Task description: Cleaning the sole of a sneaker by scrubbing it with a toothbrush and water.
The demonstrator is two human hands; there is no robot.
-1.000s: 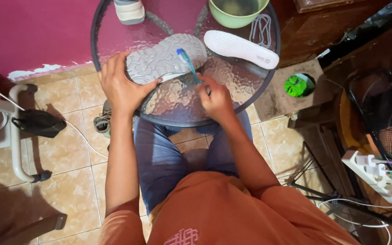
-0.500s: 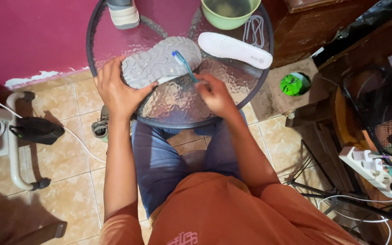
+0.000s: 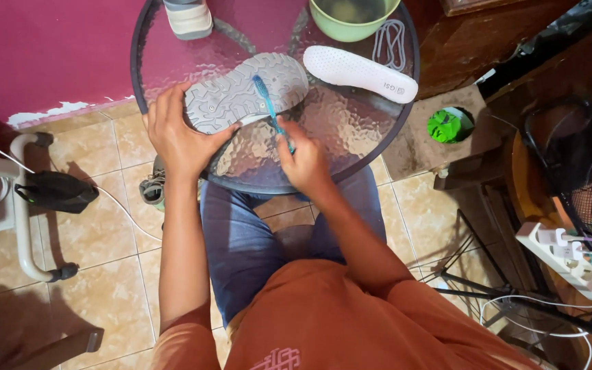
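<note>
Since the earlier frames the blue toothbrush's head has stayed on the sole while the view has shifted slightly; the shoe and both hands sit in much the same places on the table. Right hand [image 3: 304, 159]: closed around the handle of the blue plastic toothbrush [image 3: 268, 108], bristle end resting on the sole, handle running back and down toward the person. Left hand [image 3: 179, 133]: fingers spread and curled over the heel end of the shoe, pressing it against the tabletop. The grey sneaker [image 3: 247, 99] lies sole up; the sole is pale grey rubber with a lugged tread pattern and darker specks in the grooves. Its long axis runs from lower left to upper right, heel under the left hand, toe pointing toward the white insole. It sits near the middle of the round textured glass table [image 3: 351, 137], just in front of the person's knees. Outward: a white perforated foam insole [image 3: 359, 72] lies just beside the toe, white laces [image 3: 388, 42] behind it, a green plastic bowl [image 3: 353, 17] at the far edge, and a second grey shoe [image 3: 188, 17] at the far left edge.
</note>
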